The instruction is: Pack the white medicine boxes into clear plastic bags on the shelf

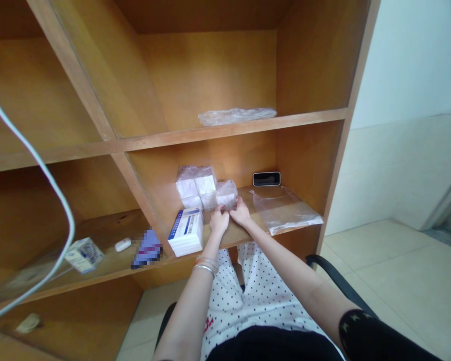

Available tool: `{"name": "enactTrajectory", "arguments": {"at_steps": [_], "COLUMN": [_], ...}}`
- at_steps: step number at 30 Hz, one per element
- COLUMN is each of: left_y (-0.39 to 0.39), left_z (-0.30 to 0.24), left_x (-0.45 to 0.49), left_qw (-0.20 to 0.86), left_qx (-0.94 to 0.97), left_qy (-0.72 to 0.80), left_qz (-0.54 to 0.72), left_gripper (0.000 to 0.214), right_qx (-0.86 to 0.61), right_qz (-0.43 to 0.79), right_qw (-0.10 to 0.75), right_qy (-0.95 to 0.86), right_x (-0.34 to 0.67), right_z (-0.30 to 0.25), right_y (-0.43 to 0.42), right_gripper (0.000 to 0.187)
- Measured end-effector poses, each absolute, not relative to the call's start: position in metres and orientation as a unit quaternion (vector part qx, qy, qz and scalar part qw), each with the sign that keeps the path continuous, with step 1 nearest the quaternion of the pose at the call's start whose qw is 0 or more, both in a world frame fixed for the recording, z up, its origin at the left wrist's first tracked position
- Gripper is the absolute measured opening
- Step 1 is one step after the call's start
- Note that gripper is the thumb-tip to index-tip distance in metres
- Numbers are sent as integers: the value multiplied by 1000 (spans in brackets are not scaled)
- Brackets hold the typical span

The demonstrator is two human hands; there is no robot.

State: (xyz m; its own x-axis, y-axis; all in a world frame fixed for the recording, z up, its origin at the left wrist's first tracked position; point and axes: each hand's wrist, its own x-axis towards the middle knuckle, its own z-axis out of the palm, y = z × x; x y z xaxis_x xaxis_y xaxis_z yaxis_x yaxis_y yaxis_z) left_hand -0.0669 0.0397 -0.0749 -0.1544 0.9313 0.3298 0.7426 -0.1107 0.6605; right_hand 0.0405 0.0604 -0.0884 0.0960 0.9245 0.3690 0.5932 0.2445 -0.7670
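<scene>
A small white packet in clear plastic film (226,192) stands on the middle shelf. My left hand (220,218) is at its lower left edge, fingers closed against it. At its lower right edge, my right hand (240,210) grips it with bent fingers. Right behind and to the left, several similar white wrapped packets (196,184) are stacked against each other. A pile of flat white and blue printed boxes (186,231) lies near the shelf's front edge, left of my left hand. My fingertips are partly hidden by the hands and too small to see clearly.
A flat clear plastic bag (289,210) lies right of my hands, with a phone (266,179) behind it. Another plastic bag (236,116) rests on the upper shelf. A small box (84,254) and white object (123,244) sit left; a white cable (54,185) hangs in front.
</scene>
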Motion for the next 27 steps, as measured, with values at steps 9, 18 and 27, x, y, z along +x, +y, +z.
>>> {"name": "enactTrajectory", "arguments": {"at_steps": [9,18,27], "left_y": [43,41,49], "left_z": [-75,-75,-81], "left_x": [-63,-62,-69], "left_qw": [80,76,103], "left_qx": [699,699,661], "left_qy": [654,660,647], "left_qz": [277,265,367], "left_gripper": [56,55,45], "right_qx": [-603,-637,-757], "right_qz": [164,131,106], "right_qw": [348,325,394], "right_qy": [-699,-686,-510], "right_x": [39,36,41], "right_z": [-85,-73,-65], "right_y": [75,61,37], "right_gripper": [73,68,68]}}
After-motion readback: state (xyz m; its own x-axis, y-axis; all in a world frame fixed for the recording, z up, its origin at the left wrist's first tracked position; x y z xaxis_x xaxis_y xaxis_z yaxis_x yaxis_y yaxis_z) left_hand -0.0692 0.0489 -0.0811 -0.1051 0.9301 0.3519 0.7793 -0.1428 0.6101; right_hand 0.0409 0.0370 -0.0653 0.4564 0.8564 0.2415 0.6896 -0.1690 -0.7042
